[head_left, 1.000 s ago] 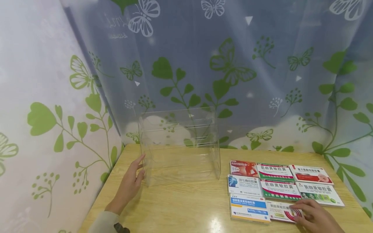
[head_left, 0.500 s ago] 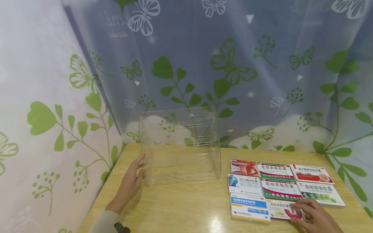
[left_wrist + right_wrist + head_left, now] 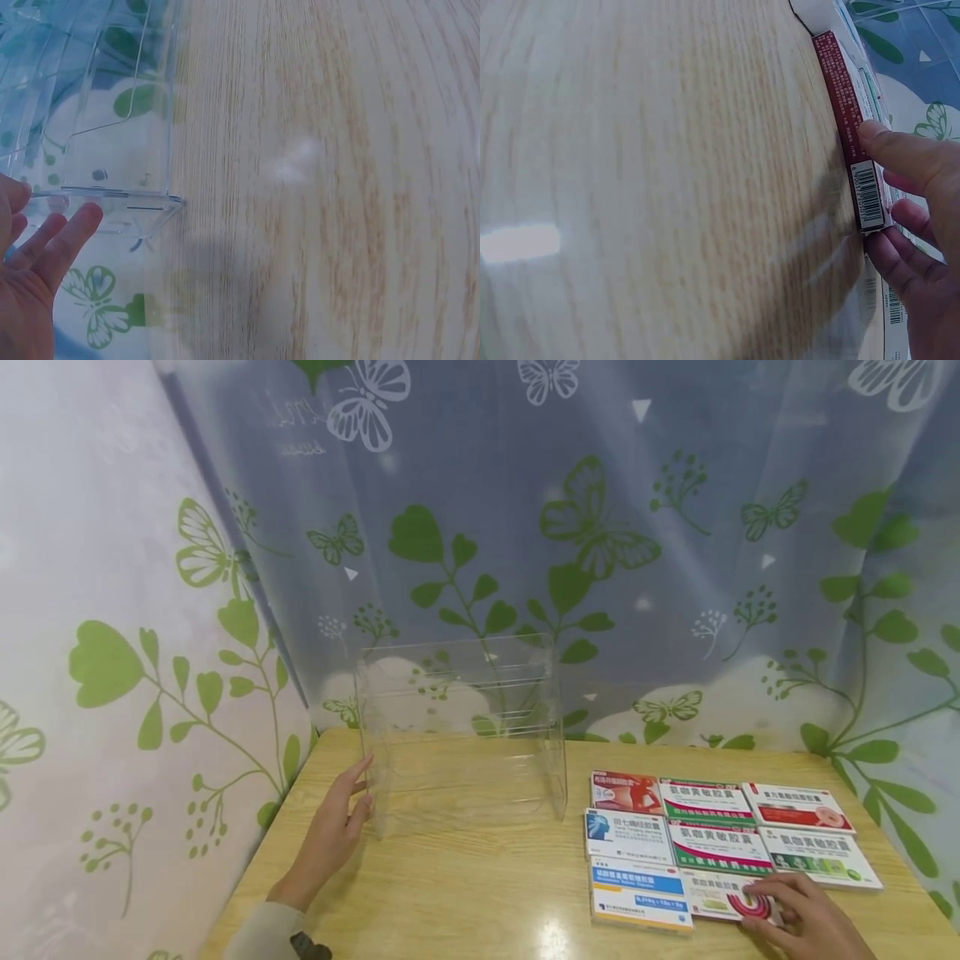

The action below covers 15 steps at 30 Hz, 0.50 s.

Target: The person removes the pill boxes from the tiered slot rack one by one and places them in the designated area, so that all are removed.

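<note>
A clear plastic rack (image 3: 465, 777) with several tiers stands at the back of the wooden table. My left hand (image 3: 333, 827) touches its left side panel with extended fingers; in the left wrist view, fingertips (image 3: 88, 214) lie against the panel's outer face. At the right, my right hand (image 3: 810, 914) pinches the right end of a white-and-red medicine box (image 3: 723, 896). The right wrist view shows the thumb on the upper edge of its dark red side (image 3: 840, 97) and other fingers around the barcode end. Part of the box's right end is hidden under the hand.
Several medicine boxes lie flat in close rows: a blue-and-white one (image 3: 641, 897) beside the held box, a green-and-magenta one (image 3: 720, 847) behind it, and a white-and-green one (image 3: 821, 858) at the right. A patterned curtain (image 3: 600, 568) hangs behind the table (image 3: 450, 902).
My right thumb and fingers have closed in around the box's right end. The box has shifted slightly away from me. My left hand and the rack have stayed put.
</note>
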{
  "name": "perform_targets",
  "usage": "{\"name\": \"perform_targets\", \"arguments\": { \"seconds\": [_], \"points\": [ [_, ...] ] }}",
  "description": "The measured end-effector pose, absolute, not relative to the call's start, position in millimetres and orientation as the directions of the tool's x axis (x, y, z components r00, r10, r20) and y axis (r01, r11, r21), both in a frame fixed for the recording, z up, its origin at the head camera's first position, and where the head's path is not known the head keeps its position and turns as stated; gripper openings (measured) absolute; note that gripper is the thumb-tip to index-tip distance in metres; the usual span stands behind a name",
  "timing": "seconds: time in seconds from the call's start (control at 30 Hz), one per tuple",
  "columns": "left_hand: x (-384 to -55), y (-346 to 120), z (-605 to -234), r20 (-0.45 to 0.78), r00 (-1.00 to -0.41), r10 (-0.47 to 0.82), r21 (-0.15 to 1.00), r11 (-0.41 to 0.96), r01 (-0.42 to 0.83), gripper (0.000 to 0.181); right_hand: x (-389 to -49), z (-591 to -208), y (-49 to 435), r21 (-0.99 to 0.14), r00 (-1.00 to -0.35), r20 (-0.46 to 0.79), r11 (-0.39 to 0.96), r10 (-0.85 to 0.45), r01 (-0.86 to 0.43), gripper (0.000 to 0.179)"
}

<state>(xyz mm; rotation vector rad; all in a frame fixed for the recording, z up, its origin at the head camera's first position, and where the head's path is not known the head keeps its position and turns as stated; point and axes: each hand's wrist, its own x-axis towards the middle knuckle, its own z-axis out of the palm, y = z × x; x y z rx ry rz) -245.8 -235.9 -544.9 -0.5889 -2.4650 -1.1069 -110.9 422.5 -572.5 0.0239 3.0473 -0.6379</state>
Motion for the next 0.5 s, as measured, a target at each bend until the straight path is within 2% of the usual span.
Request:
{"name": "perform_targets", "arguments": {
  "seconds": [0.13, 0.3, 0.37, 0.5],
  "points": [
    [-245.4, -235.3, -545.8, 0.486, -0.846, 0.218, 0.621, 0.594, 0.510, 0.067, -110.0, -571.2, 422.0, -0.418, -0.999, -0.033, 0.908, 0.033, 0.044, 0.045],
    [-245.8, -238.2, -545.7, 0.466, -0.858, 0.218, 0.632, 0.597, 0.494, 0.068, -109.3, -559.7, 427.1, -0.505, -0.995, -0.018, 0.858, 0.101, 0.096, 0.056],
    [-246.2, -241.1, -544.8, 0.455, -0.864, 0.215, 0.637, 0.600, 0.484, 0.068, -110.1, -552.8, 430.6, -0.526, -0.992, 0.062, 0.849, 0.110, 0.062, 0.051],
    [-247.2, -249.1, -538.8, 0.454, -0.869, 0.199, 0.636, 0.611, 0.472, 0.064, -115.5, -537.8, 434.3, -0.479, -0.971, 0.200, 0.877, 0.134, 0.022, 0.042]
  ]
}}
